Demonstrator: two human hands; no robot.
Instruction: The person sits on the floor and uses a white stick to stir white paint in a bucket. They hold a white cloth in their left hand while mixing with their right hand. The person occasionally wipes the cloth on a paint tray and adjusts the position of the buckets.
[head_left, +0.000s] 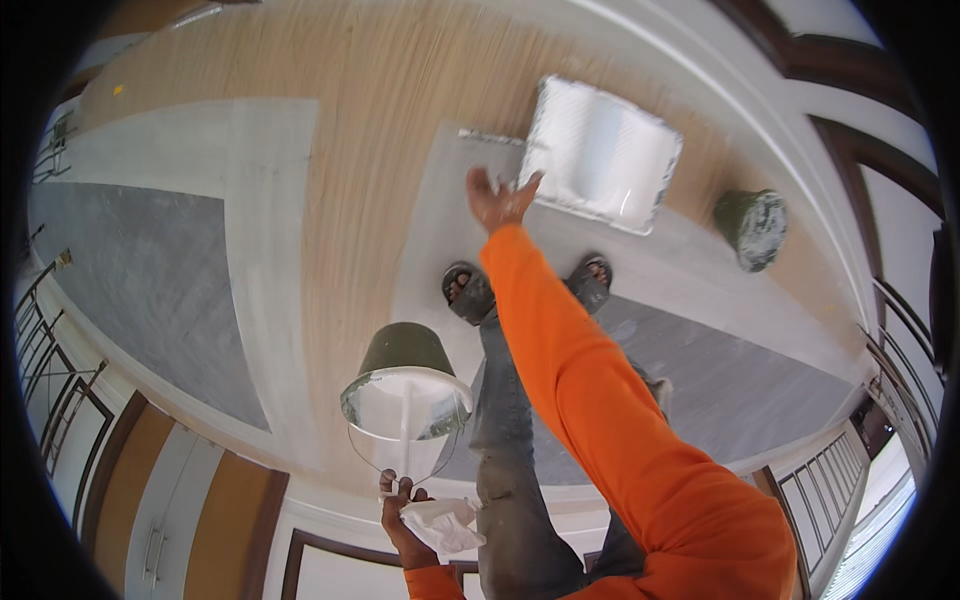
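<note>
My left hand (402,515) is closed around the thin wire handle of a dark green bucket (405,350). White paint coats the bucket's inside, and a narrow white strip, whose kind I cannot make out, runs from its mouth toward my fingers. A crumpled white cloth or sheet (443,526) hangs at the same hand. My right hand (499,198) reaches forward with its fingers spread, holding nothing. Just beyond it lies a white rectangular paint tray (560,135) with paint-smeared edges. Whether the right fingertips touch the tray's near left edge, I cannot tell.
A second green bucket (733,218) with white smears sits to the right of the tray. A thin pale strip (490,137) lies at the tray's left. The floor (365,190) has wood-toned, white and grey areas. Metal railings (815,500) and cupboard doors (165,510) stand around the edges.
</note>
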